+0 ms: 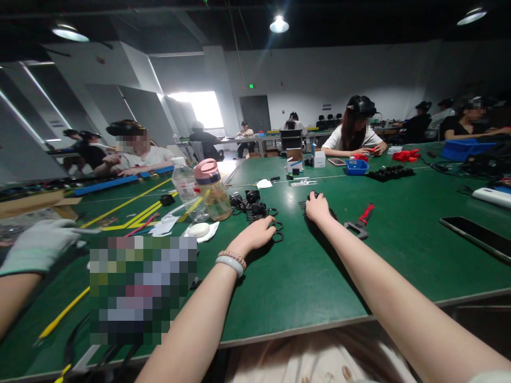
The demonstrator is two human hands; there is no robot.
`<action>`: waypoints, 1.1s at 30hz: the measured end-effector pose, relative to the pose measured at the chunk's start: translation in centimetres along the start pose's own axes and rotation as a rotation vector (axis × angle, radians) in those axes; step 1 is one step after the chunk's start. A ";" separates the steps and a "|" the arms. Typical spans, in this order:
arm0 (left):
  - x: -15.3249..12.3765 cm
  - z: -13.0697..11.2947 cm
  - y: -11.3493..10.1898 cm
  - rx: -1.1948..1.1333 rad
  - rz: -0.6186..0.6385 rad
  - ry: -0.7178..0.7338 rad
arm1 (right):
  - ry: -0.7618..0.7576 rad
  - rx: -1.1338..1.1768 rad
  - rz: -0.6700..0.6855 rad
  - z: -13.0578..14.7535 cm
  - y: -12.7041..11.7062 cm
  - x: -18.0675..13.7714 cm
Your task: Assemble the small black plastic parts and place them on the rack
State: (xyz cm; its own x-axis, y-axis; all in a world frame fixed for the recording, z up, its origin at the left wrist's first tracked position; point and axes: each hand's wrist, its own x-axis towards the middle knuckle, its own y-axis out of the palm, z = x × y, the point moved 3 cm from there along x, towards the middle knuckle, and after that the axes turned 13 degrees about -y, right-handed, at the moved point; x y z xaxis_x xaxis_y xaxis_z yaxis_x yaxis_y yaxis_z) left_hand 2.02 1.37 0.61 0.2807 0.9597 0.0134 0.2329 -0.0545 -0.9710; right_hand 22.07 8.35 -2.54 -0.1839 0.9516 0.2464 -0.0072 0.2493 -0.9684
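From the head view, I see the left hand [259,232] palm down, its loosely bent fingers at the black rings [278,231] on the green table [295,287]; whether it grips one I can't tell. The right hand [318,206] curls over a black part [313,193] farther forward, its grip hidden too. The clamp [358,230] lies right of it, black pieces [257,207] just beyond the left hand.
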 end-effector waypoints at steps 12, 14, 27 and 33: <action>0.1 0.0 0.0 -0.008 -0.002 -0.007 | 0.146 -0.017 0.080 -1.3 0.2 0.5; 0.1 -0.1 -0.1 -0.006 0.005 -0.022 | 0.152 -0.022 0.093 -1.3 0.3 0.6; 0.4 0.4 0.1 -0.022 -0.013 0.030 | -0.036 -0.044 -0.053 -2.9 0.6 0.4; 0.4 0.4 0.2 -0.015 -0.016 0.020 | -0.104 -0.110 -0.274 -1.1 -1.3 -0.8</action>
State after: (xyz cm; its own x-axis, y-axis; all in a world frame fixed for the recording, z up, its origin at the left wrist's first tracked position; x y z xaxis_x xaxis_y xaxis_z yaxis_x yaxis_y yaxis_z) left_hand 1.75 1.86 0.35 0.2952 0.9549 0.0336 0.2511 -0.0436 -0.9670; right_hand 23.32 7.46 -1.40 -0.2893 0.8244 0.4866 0.0352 0.5171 -0.8552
